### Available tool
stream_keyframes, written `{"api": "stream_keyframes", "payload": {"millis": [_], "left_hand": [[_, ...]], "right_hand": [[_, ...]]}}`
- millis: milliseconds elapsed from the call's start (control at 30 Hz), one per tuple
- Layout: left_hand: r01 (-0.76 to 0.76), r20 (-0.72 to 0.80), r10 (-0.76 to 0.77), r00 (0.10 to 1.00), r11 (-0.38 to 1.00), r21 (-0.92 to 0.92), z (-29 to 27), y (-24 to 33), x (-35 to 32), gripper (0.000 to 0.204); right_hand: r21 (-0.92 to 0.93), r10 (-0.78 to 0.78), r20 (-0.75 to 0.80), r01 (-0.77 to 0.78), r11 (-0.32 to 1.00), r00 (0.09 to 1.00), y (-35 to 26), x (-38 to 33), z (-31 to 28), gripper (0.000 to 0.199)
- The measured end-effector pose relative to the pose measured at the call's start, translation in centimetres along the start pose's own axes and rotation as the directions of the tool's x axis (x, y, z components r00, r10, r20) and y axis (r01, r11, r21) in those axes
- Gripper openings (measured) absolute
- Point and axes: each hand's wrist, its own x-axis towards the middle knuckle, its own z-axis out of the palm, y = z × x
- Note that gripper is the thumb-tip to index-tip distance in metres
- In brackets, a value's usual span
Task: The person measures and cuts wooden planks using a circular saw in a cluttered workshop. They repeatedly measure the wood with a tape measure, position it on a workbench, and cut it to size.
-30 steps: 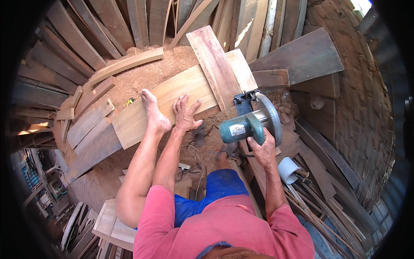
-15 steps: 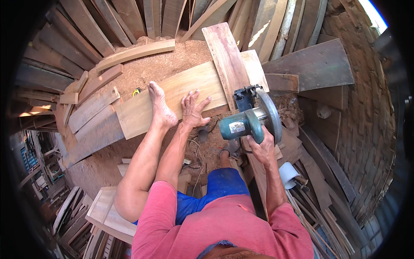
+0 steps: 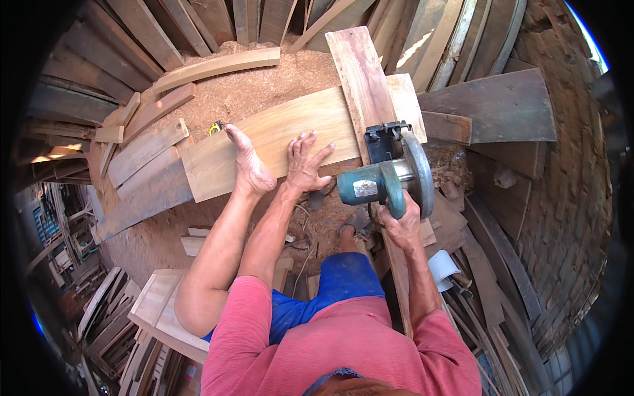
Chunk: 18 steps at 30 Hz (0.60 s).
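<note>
Right hand [image 3: 401, 224] grips the circular saw [image 3: 389, 177]; left hand [image 3: 306, 165] lies spread, seemingly flat, on the plank [image 3: 277, 135].

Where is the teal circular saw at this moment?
In the head view, the teal circular saw is right of centre, gripped by the right hand. It sits on the reddish narrow plank, just right of the left hand pressing the wide pale board.

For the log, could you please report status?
Left hand flat on pale plank. Right hand grips circular saw on reddish board. Bare foot pins plank.
</note>
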Motion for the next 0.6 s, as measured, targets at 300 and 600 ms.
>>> {"api": "stream_keyframes", "payload": {"millis": [300,600], "left_hand": [[0.006,0.020,-0.006,1.000,1.000,0.011,-0.2,0.2,0.1,0.097],[0.012,0.021,-0.012,1.000,1.000,0.026,0.0,0.2,0.1,0.097]], "right_hand": [[-0.004,-0.061,-0.002,0.061,0.998,0.998,-0.2,1.1,0.4,0.016],[-0.007,-0.061,-0.015,0.061,0.998,0.998,0.4,1.4,0.4,0.020]]}}
